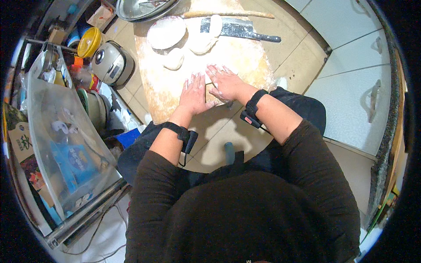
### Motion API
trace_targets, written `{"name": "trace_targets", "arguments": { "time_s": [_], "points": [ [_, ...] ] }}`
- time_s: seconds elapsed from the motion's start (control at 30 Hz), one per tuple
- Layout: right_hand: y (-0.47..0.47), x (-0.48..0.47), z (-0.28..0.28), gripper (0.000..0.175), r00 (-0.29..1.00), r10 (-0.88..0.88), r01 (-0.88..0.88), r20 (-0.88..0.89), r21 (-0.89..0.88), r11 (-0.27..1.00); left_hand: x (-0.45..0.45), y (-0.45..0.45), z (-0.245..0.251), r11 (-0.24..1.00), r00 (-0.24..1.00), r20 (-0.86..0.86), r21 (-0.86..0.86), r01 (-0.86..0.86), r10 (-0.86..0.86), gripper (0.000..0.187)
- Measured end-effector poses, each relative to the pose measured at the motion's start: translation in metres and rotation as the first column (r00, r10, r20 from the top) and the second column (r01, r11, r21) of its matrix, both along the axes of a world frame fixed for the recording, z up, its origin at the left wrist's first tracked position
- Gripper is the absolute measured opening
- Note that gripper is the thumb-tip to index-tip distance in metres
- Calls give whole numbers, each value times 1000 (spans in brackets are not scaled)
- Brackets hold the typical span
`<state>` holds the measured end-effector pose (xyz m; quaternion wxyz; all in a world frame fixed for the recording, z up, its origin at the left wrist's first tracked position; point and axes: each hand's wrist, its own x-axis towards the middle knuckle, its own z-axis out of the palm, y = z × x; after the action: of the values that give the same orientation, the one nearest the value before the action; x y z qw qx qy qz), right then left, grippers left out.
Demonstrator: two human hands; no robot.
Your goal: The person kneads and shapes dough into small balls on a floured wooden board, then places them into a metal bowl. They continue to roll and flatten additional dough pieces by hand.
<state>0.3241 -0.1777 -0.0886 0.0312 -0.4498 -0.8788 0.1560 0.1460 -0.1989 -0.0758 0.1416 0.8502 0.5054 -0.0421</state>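
Observation:
My left hand [194,93] and my right hand [226,83] lie palms down at the near edge of a floured wooden board [158,95], fingers pointing away from me and dusted white. Whether anything lies under the palms is hidden, and glare washes out the board around the fingertips. Beyond my left hand sits a lump of dough [173,59]; a larger dough piece [201,45] is to its right. A white round bowl or plate [166,32] stands behind them. The cleaver [236,28] lies across the board with a pale dough piece [215,25] over its blade.
A wooden rolling pin [227,14] lies at the far edge, near a metal basin [144,10]. At the left are a rice cooker [111,64], a yellow tub [88,42] and a translucent plastic bin [65,131]. White cabinets [352,75] stand at the right.

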Motion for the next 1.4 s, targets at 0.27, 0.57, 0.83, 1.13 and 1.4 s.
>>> {"name": "trace_targets", "arguments": {
  "time_s": [0.27,0.57,0.83,1.13,1.4],
  "points": [
    [-6,31,3,78,997,-76,77,20,-7,997,13,5,-4,998,999,10,38,41,-42,101],
    [-15,48,6,83,987,-148,151,56,-49,987,9,5,-4,999,999,-49,39,1,1,102],
    [-15,47,1,84,991,-108,111,76,-42,993,-9,4,-6,998,999,-21,60,-33,34,98],
    [-14,9,15,84,998,-18,16,-55,-44,999,-20,3,-7,995,998,-51,94,-43,48,98],
    [-9,-18,1,86,999,39,-38,7,-54,998,-31,5,-10,997,997,-79,83,-7,14,94]
  ]
}}
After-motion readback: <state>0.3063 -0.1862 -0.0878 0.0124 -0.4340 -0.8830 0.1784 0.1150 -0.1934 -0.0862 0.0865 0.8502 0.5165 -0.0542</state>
